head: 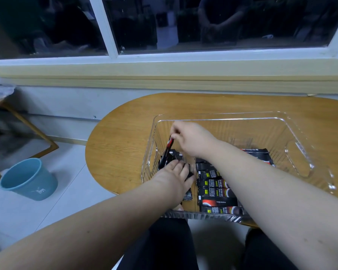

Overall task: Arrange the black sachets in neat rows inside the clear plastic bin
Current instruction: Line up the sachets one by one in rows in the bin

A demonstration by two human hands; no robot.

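A clear plastic bin stands on the wooden table. Inside it, a row of black sachets lies flat along the middle, and another bunch of sachets sits at the left end. My right hand reaches across to the left end and pinches one black-and-red sachet by its top, holding it nearly upright. My left hand lies with straight fingers pressed on the left bunch of sachets. More black sachets show behind my right forearm.
The right half of the bin holds nothing. A blue bucket stands on the floor to the left. A window sill and wall run behind the table. My dark-clad knees are under the table's near edge.
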